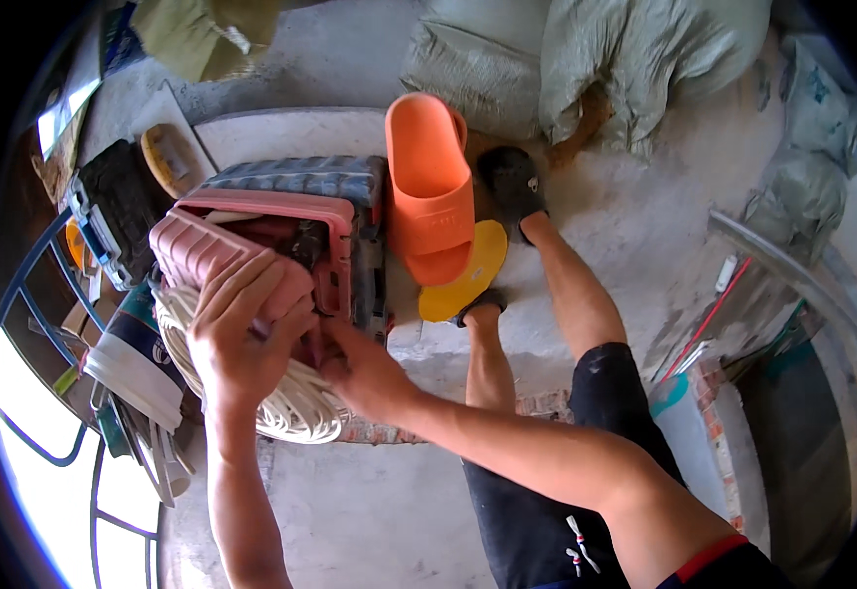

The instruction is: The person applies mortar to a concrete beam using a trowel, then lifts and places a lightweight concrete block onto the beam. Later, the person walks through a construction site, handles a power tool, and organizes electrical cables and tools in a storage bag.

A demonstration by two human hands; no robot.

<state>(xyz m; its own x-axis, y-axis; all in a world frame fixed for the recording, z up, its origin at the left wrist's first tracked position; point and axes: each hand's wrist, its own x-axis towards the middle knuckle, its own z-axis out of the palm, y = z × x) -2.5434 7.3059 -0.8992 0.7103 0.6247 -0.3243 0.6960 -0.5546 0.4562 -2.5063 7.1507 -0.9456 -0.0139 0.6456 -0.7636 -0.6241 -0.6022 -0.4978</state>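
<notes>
Under left hand (242, 339) grip, pink case lid (214, 257), right hand (364, 373) beside

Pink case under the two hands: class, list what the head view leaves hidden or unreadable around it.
- Contents of the pink case: covered by its raised lid and the left hand.
- Right hand fingertips: tucked against the case, so what they grip cannot be told.
- White cable coil: partly hidden under both hands.
- Yellow disc: partly covered by the orange slipper.
</notes>
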